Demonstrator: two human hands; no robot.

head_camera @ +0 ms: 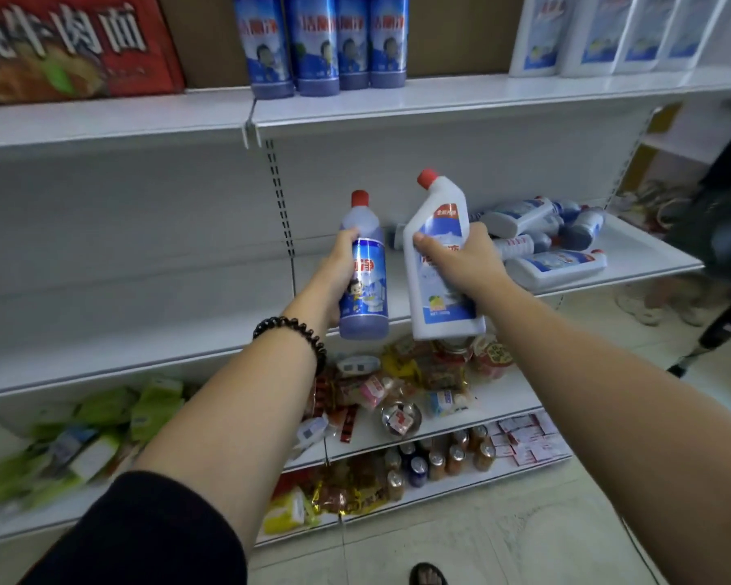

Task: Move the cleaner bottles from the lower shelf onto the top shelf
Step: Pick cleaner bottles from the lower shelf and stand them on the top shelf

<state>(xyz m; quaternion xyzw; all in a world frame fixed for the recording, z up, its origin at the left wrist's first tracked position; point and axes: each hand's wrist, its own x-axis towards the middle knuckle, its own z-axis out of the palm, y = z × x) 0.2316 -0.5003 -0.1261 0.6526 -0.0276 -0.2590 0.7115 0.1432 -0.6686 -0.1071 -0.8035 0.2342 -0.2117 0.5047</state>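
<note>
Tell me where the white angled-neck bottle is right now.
Centre of the head view: the white angled-neck bottle is in the right hand, beside the blue bottle.

Lighting: bright, even, diffuse; source not visible. Shadows: soft, faint band beneath the top shelf [439, 99]; darker recess among the snacks [418, 373] under the lower shelf [634, 263]. Glare: mild sheen on white shelf edges and floor tiles [524, 542]. Blur: motion smear on green packs [102, 424] lower left and dark object [722, 230] at right edge. Distortion: wide-angle bowing of shelf lines, forearms stretched. Centre bottles moderately sharp, labels soft.
</note>
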